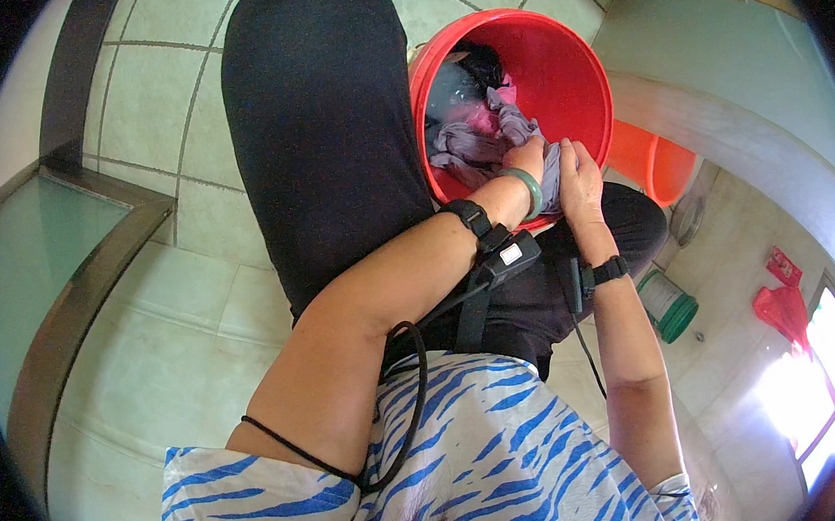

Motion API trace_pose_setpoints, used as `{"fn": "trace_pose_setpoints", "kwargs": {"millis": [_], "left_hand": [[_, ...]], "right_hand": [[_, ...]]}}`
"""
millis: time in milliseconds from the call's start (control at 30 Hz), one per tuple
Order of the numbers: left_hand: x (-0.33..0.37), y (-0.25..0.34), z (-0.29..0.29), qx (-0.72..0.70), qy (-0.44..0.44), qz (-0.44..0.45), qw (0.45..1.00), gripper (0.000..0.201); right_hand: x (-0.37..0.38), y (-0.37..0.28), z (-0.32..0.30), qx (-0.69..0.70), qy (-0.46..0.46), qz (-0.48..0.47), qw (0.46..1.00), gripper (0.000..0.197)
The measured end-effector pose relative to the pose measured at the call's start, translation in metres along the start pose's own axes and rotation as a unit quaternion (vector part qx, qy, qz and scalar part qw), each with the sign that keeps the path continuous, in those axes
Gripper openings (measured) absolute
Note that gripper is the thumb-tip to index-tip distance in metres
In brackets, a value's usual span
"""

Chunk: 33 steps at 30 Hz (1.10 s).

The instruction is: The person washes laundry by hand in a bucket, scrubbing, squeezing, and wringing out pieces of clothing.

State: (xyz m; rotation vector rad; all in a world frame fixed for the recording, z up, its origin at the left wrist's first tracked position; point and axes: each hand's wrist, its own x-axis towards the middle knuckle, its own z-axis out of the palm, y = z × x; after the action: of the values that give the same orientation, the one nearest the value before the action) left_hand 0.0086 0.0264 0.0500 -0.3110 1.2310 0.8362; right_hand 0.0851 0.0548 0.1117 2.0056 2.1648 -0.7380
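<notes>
A red bucket (571, 77) stands between my knees, its mouth toward me. Inside it a wet-looking greyish-purple cloth (468, 150) lies beside a pink cloth (475, 117) and a black cloth (483, 63), with cloudy liquid (448, 92) around them. My left hand (525, 159), below which a green bangle circles the wrist, grips the greyish-purple cloth inside the rim. My right hand (582, 183) is closed on the same cloth at the bucket's near right rim. The cloth is bunched between the two hands; some fingertips are hidden in its folds.
An orange-red container (671, 171) sits right of the bucket, near a low wall ledge (708, 124). Behind my right forearm is a green-and-white tub (671, 307). A red plastic bag (781, 311) hangs near a bright window. A brown-framed glass panel (103, 200) stands at left on the tiles.
</notes>
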Motion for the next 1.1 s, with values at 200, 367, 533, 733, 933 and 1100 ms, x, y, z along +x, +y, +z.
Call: {"fn": "trace_pose_setpoints", "kwargs": {"millis": [200,367,533,733,933,1100], "left_hand": [[-0.003,0.003,0.001,-0.017,0.002,0.014,1.000,0.044],[-0.002,0.004,0.003,0.019,0.016,0.008,1.000,0.045],[0.019,-0.009,0.001,-0.043,-0.009,0.013,0.999,0.046],[0.021,0.002,0.005,-0.155,-0.098,-0.079,0.980,0.059],[0.043,0.004,-0.004,-0.160,-0.074,-0.040,0.984,0.057],[0.019,0.022,0.003,-0.191,-0.230,-0.090,0.950,0.052]], "right_hand": [[-0.003,0.001,-0.002,0.046,-0.009,-0.010,0.999,0.044],[-0.002,0.009,-0.003,0.061,-0.010,-0.019,0.998,0.041],[-0.013,-0.002,-0.011,0.175,-0.012,-0.054,0.983,0.030],[-0.053,-0.043,-0.044,0.234,-0.084,-0.060,0.967,0.023],[-0.057,-0.065,-0.050,0.338,-0.111,-0.068,0.932,0.020],[-0.056,-0.064,-0.070,0.364,-0.097,-0.042,0.925,0.019]]}}
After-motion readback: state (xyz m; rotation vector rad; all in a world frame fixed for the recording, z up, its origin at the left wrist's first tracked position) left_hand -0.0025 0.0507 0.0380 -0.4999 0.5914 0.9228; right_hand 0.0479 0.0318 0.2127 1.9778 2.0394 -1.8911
